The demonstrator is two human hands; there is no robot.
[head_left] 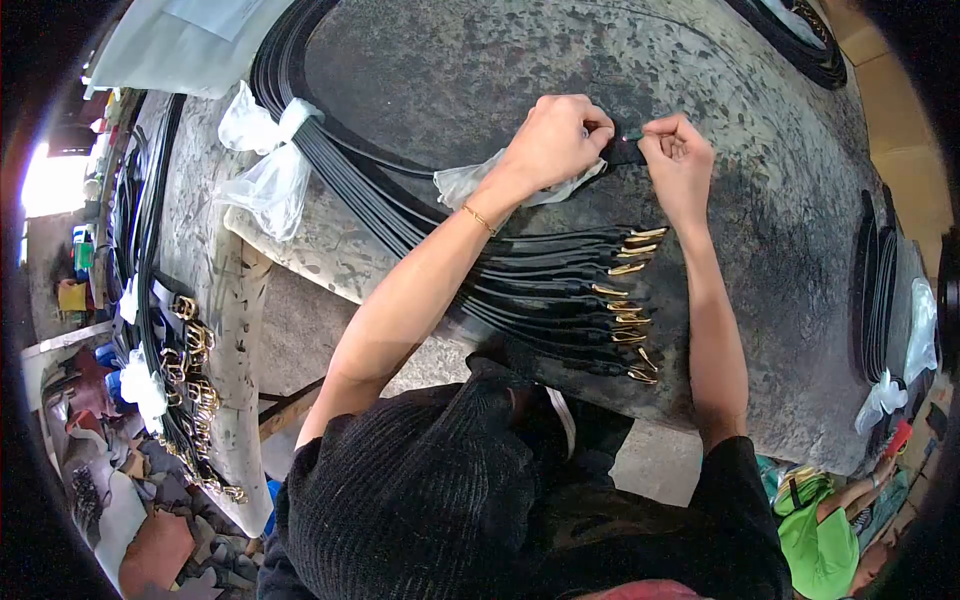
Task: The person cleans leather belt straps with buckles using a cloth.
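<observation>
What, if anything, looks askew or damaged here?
Nothing stands out. The black straps lie side by side, gold buckles lined up; left hand and right hand pinch one strap end. The table top is only mottled.

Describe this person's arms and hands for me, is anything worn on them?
Both arms are bare below short black sleeves, with no gloves. The left hand has a thin gold-coloured bracelet at its wrist. The right hand shows no bracelet or watch. Rings are too small to tell.
</observation>
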